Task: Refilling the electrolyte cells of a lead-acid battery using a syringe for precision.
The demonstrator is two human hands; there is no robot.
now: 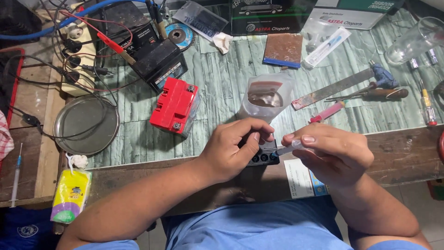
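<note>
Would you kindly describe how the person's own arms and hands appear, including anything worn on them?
Both the left hand and right hand are bare: no gloves, rings, watch or bracelet visible. The forearms are uncovered. Short light-blue sleeves show at the upper arms, matching the light-blue shirt.

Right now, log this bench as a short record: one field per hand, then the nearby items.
left hand: steadies a small black battery at the table edge
right hand: holds a syringe, tip at the battery's top
behind hands: clear plastic bag with brown contents
left of bag: red battery
far left: round metal tray
right side: metal ruler, pink syringe
</note>
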